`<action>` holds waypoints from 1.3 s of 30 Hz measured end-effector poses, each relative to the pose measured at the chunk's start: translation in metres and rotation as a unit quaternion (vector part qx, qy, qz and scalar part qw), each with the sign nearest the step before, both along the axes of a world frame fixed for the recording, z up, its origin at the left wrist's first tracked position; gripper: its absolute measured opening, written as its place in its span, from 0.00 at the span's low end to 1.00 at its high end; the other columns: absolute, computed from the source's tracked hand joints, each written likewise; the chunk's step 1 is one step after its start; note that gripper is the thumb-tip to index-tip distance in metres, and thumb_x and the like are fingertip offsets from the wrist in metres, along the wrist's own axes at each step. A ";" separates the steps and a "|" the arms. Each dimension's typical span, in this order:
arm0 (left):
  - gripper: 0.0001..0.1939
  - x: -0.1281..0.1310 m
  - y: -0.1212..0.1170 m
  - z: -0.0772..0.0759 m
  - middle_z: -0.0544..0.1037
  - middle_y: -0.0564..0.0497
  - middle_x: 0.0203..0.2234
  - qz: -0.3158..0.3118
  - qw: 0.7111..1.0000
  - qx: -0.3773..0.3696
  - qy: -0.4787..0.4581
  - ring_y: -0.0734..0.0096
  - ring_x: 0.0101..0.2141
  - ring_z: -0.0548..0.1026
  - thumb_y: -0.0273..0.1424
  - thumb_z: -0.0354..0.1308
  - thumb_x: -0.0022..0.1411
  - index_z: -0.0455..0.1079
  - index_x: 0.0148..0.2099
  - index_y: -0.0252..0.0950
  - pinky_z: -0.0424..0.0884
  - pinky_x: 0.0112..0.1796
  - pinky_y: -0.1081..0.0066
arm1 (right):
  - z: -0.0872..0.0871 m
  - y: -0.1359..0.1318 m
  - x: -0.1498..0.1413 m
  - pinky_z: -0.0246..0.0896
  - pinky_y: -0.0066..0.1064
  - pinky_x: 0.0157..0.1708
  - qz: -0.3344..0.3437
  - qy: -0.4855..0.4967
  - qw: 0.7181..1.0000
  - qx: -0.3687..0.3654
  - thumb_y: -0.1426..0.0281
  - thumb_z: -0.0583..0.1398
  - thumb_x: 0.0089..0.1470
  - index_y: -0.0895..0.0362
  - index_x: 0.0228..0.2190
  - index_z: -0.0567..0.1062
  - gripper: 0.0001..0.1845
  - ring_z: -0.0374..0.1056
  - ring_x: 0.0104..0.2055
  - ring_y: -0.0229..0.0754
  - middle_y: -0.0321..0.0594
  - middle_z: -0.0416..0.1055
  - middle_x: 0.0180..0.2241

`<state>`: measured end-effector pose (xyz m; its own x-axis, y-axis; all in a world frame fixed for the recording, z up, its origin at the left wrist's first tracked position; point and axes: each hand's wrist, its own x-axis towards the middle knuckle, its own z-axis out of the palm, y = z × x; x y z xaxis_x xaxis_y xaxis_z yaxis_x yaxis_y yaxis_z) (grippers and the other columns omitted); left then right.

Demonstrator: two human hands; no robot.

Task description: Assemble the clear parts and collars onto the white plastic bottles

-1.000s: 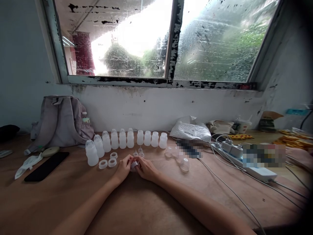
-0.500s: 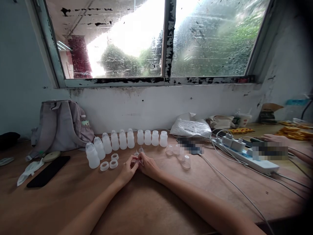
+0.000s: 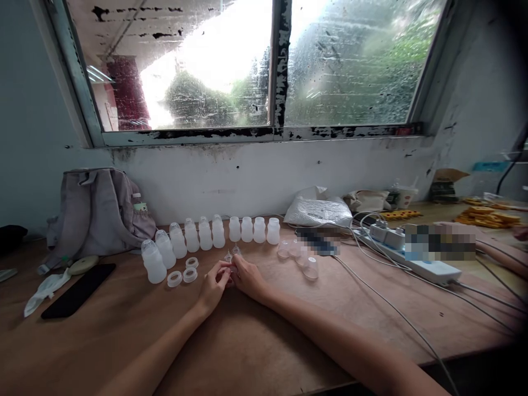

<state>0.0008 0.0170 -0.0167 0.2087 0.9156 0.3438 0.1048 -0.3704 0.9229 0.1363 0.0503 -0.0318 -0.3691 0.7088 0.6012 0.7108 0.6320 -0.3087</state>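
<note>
My left hand (image 3: 215, 283) and my right hand (image 3: 248, 278) meet over the table, fingers closed together on something small and clear that the fingers mostly hide. Just beyond the fingertips stand clear bottle nipples (image 3: 235, 251). Left of my hands lie white screw rings (image 3: 174, 279). Behind them runs a curved row of frosted baby bottles (image 3: 154, 262); those on the left are capped, while the open bottles (image 3: 273, 231) on the right have no tops. Several clear domed caps (image 3: 310, 268) rest to the right of my right hand.
A grey backpack (image 3: 97, 206), a black phone (image 3: 78, 291) and a white wrapper (image 3: 47, 292) occupy the left side. On the right are a silver plastic package (image 3: 317, 210), a power strip (image 3: 429, 268) with trailing cables, and another person's arm (image 3: 501, 253).
The view has shifted slightly, moving everything a little leftward. My hands keep the same joined pose with only slight finger movement. The other person's hand at right has shifted a little.
</note>
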 end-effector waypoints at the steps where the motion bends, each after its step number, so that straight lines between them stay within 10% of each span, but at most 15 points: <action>1: 0.11 0.000 -0.001 -0.001 0.74 0.51 0.28 0.009 1.000 0.005 0.002 0.71 0.29 0.73 0.37 0.49 0.57 0.64 0.38 0.35 0.71 0.29 0.72 | 0.000 0.000 0.000 0.47 0.24 0.22 0.001 0.002 1.000 0.000 0.74 0.51 0.46 0.56 0.30 0.59 0.05 0.57 0.25 0.35 0.37 0.63 0.28; 15: 0.09 0.000 -0.007 -0.002 0.73 0.54 0.23 0.075 0.988 0.071 0.112 0.73 0.24 0.71 0.36 0.47 0.58 0.64 0.36 0.38 0.66 0.24 0.76 | 0.002 -0.001 -0.001 0.46 0.23 0.22 -0.031 -0.015 0.999 -0.010 0.75 0.52 0.47 0.56 0.27 0.63 0.03 0.60 0.25 0.35 0.36 0.65 0.27; 25: 0.17 -0.001 0.007 0.003 0.71 0.51 0.26 0.058 0.986 -0.097 -0.121 0.76 0.21 0.71 0.41 0.52 0.53 0.62 0.41 0.35 0.63 0.17 0.80 | 0.007 0.002 0.003 0.49 0.24 0.24 -0.032 -0.004 0.999 0.002 0.72 0.51 0.49 0.56 0.29 0.64 0.04 0.63 0.24 0.36 0.36 0.68 0.24; 30: 0.18 -0.012 0.017 0.001 0.70 0.51 0.24 -0.078 0.970 -0.199 -0.113 0.79 0.20 0.68 0.41 0.56 0.51 0.66 0.39 0.32 0.62 0.17 0.80 | 0.004 0.001 0.006 0.51 0.25 0.26 0.035 -0.077 0.996 -0.002 0.74 0.52 0.46 0.57 0.32 0.68 0.09 0.65 0.26 0.38 0.39 0.71 0.27; 39: 0.16 -0.019 0.025 -0.002 0.73 0.49 0.29 -0.049 0.984 -0.115 -0.125 0.75 0.28 0.70 0.37 0.60 0.48 0.69 0.37 0.31 0.66 0.26 0.78 | 0.006 0.005 0.001 0.50 0.25 0.24 -0.052 -0.031 0.997 -0.038 0.68 0.52 0.51 0.56 0.28 0.69 0.08 0.64 0.24 0.38 0.39 0.69 0.22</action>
